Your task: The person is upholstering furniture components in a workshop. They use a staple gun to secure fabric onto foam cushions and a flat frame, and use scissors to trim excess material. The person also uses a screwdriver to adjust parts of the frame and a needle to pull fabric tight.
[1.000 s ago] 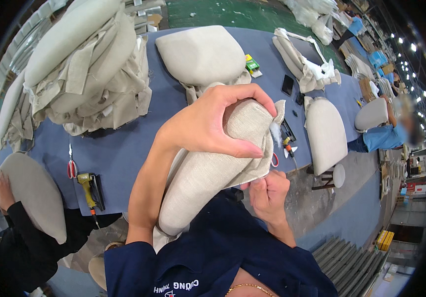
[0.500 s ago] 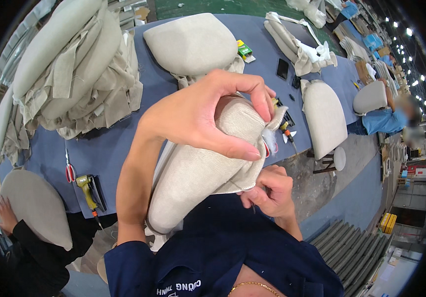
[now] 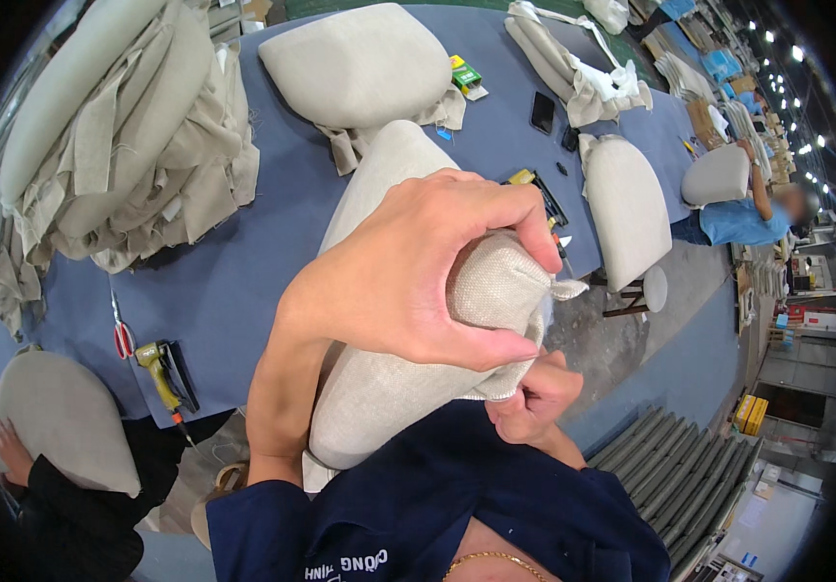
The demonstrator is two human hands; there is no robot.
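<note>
Head view: the beige cushion (image 3: 379, 403) lies slanted between the navy shirt (image 3: 418, 485) and the counter (image 3: 185, 301). Contact with the shirt cannot be confirmed.

Left grip (image 3: 413, 262), a bare hand, is clasped over the cushion's upper right corner (image 3: 495, 286). The thumb bears on the near side and the fingers reach over the far side, so the corner sits within the curve of the hand. A small cloth tip (image 3: 570, 289) projects past the fingers. This span appears chosen to steady the corner and keep the cover snug.

Right grip (image 3: 541, 393) is curled just below that corner, beside the loose cloth edge (image 3: 500, 385). Whether it pinches the cloth cannot be determined. Its place opposite the left thumb suggests access to the cover's underside.

The body of the cushion runs from the left grip down and leftward, below the left forearm.

Scissors (image 3: 123, 339) and a yellow staple gun (image 3: 158, 373) lie on the counter at left, apart from both grips, presumably placed for easy reach.
</note>
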